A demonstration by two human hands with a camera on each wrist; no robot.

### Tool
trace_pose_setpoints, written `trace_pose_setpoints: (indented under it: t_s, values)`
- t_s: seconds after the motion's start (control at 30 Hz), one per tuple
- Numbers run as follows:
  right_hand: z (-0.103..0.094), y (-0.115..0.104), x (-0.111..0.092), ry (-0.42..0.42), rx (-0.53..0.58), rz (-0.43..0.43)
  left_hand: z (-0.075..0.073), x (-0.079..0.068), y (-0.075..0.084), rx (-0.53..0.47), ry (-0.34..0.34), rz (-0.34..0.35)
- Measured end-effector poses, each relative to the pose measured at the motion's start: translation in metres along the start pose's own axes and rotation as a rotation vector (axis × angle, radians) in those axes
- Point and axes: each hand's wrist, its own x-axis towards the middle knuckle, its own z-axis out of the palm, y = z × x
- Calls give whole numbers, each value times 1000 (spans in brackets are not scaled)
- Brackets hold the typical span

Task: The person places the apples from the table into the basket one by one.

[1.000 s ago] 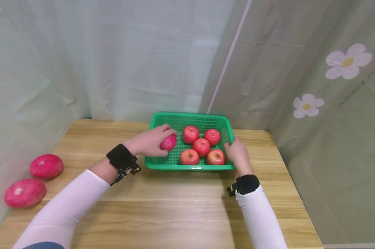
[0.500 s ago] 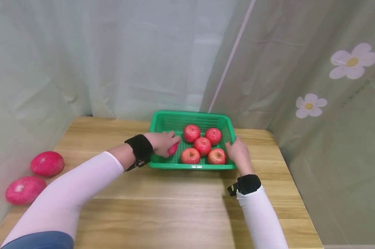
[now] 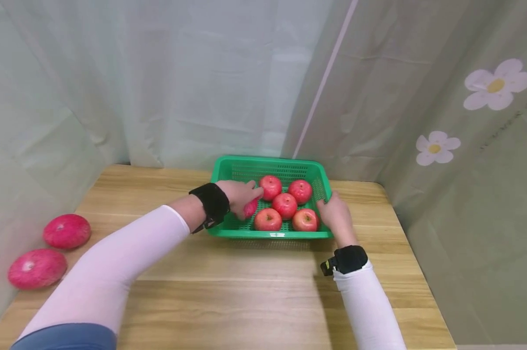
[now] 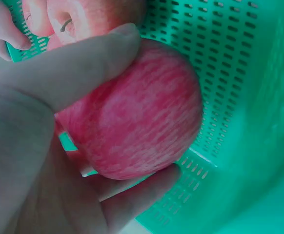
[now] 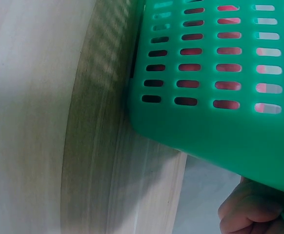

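Note:
My left hand (image 3: 240,195) is inside the green plastic basket (image 3: 246,234), holding a pink-red striped apple (image 4: 147,112). In the left wrist view its thumb lies across the top of the fruit and the other fingers curl underneath. Several red apples (image 3: 285,205) sit on the basket floor, just right of the held one. My right hand (image 3: 336,218) grips the rim at the basket's right side. From the right wrist, the slotted basket wall (image 5: 205,131) fills the upper right, with curled fingers (image 5: 249,212) at the lower corner.
Two more pink-red fruits (image 3: 66,231) lie at the left edge of the wooden table (image 3: 228,301). A pale curtain (image 3: 219,97) hangs right behind the table, and a flowered one (image 3: 486,204) borders its right side.
My left hand has moved right and deeper into the basket with the apple, close to the other apples. The right hand keeps its grip on the rim.

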Motion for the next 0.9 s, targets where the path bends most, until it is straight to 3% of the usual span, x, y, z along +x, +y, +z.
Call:
trace_pose_setpoints:
  t_s: [0.23,0.57,0.7,0.9]
  values:
    - [-1,1,-2,1,0,2,-2,15,5,45,44,26]
    - [1,0,-5,2,11,11,5,25,3,-55,37,-59]
    - [0,-1,-6,3,14,8,8,28,2,-45,38,-58]
    - [0,-1,-6,-4,12,16,16,42,-4,-31,21,-55]
